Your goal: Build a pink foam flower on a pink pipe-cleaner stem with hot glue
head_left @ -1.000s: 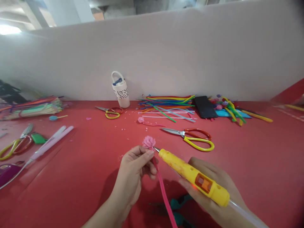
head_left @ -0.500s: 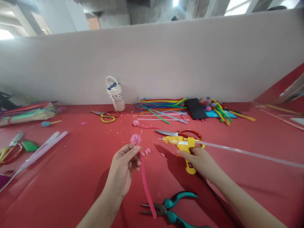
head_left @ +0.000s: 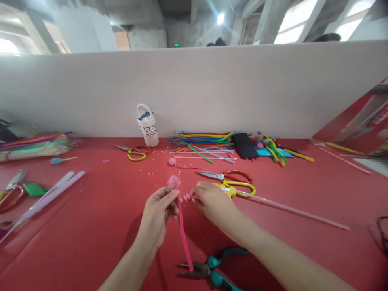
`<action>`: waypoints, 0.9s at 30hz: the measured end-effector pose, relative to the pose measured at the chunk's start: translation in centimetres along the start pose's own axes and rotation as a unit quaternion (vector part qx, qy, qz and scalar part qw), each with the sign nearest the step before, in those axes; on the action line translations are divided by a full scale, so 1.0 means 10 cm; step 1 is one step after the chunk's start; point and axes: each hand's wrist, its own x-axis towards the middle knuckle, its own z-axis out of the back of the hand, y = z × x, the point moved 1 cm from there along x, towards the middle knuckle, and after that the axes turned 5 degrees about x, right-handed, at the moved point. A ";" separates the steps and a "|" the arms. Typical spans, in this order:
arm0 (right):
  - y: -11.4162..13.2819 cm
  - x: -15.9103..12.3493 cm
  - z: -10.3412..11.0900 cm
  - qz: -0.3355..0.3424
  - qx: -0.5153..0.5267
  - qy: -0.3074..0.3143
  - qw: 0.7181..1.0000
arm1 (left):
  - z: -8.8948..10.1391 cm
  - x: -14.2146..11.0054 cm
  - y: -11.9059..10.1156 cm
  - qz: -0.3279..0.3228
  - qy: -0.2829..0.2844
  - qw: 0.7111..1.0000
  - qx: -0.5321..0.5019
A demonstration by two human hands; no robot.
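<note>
My left hand (head_left: pixel 160 208) pinches a pink flower (head_left: pixel 173 182) just under its ruffled head. The flower's fuzzy deep-pink pipe cleaner stem (head_left: pixel 184 238) hangs down toward the teal-handled pliers (head_left: pixel 209 268). Low over the table, my right hand (head_left: pixel 212 200) has its fingers drawn together beside some small pink petals (head_left: pixel 187 197); whatever is between the fingertips is hidden. Behind that hand the yellow hot glue gun (head_left: pixel 228 190) lies on the table, partly covered, with a long clear glue stick (head_left: pixel 291 207) sticking out of its back.
Scissors (head_left: pixel 224 176) with red and yellow handles lie beyond the glue gun. Farther back are a smaller pink flower (head_left: pixel 172 161), a bundle of pipe cleaners (head_left: pixel 203 141), a black phone (head_left: pixel 245 145) and a white tumbler (head_left: pixel 148 129). More scissors (head_left: pixel 133 151) rest left.
My right hand has let go of the glue gun, which now lies on the table, and has moved left to the loose petals. The left hand still holds the flower. The view has tilted up slightly.
</note>
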 end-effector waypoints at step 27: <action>0.15 -0.15 0.37 -0.022 0.381 -0.067 0.922 | -0.10 -0.09 0.03 -0.009 0.013 0.998 0.058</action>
